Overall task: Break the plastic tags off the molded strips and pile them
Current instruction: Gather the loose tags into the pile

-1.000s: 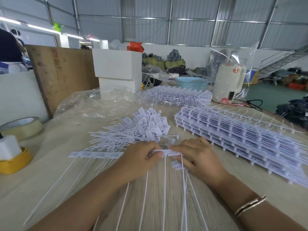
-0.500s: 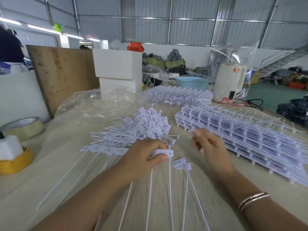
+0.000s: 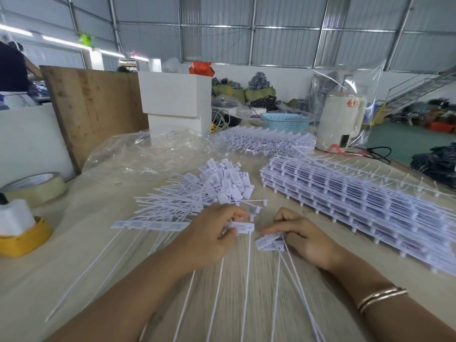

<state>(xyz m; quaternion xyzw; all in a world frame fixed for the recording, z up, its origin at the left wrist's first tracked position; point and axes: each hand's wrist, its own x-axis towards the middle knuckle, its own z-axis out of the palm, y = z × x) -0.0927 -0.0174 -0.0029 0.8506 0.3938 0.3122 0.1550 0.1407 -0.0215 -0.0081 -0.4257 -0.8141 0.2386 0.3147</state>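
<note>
Left hand [image 3: 212, 233] pinches the end tag of the molded strip [image 3: 153, 225] lying on the tabletop [image 3: 81, 243]. Right hand [image 3: 302, 234], raised toward the stacked strips [image 3: 370, 206] half a second ago, has returned and its fingers [image 3: 274, 229] grip the freed tags [image 3: 270, 241]; another break follows. Pile of tags [image 3: 222, 183] lies behind. Tag print unreadable.

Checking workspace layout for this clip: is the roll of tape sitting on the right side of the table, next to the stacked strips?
No, the roll of tape lies at the table's left edge, far from the stacked strips on the right.
</note>
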